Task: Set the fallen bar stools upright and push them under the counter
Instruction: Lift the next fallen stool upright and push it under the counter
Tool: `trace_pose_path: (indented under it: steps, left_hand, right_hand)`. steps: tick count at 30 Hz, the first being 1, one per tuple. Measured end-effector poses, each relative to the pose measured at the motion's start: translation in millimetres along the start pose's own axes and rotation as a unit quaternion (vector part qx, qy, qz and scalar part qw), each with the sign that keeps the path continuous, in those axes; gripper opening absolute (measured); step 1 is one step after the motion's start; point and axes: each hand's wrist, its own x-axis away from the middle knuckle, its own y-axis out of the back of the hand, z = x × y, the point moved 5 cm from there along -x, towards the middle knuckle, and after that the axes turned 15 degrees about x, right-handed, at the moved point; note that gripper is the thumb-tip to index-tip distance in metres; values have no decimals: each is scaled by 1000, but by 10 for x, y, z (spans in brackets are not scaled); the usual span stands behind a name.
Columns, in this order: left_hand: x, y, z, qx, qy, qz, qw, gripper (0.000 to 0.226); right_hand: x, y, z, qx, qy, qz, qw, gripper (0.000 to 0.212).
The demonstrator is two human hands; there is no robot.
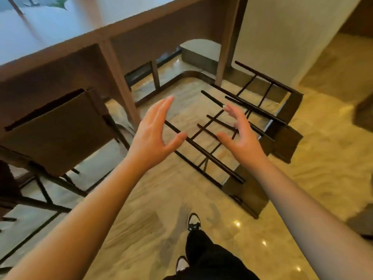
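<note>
2 fallen stools (232,150), both hands (155,130) empty.

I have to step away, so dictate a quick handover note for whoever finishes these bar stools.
Left hand: open, held above the floor, holding nothing.
Right hand: open, fingers spread, holding nothing.
Both reach toward the near fallen stool, which lies on its side on the floor, legs pointing toward the counter. A far fallen stool lies beyond it, by the wall.
Done: one upright stool stands at the counter on the left.
Left: lift both fallen stools and push them under the counter.
</note>
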Motion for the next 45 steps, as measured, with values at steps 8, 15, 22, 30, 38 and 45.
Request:
trace_pose_path:
  steps: [8, 15, 22, 30, 38, 45]
  left_hand:
    - [46, -1514, -1152, 31, -119, 113, 986, 86]
    - [151, -2682, -2167, 88, -189, 182, 961, 86]
    - [380, -4105, -3088, 146, -162, 220, 951, 88]
    - [448, -5124, -3765, 162, -136, 241, 947, 91]
    - [-85, -5577, -3567, 153, -112, 190, 963, 89]
    - [-808, -5787, -3064, 126, -40, 107, 985, 91]
  right_hand:
    - [1435, 1326, -662, 65, -101, -137, 983, 76]
    - [2467, 2360, -1293, 75, -142, -207, 965, 79]
    - [3545, 3512, -2185, 84, -178, -221, 955, 70]
    - [4095, 4413, -2885, 77, -196, -219, 953, 73]
    - [3449, 4520, -3529, 42, -171, -176, 969, 73]
    - [2382, 4602, -4060, 26, -124, -100, 987, 70]
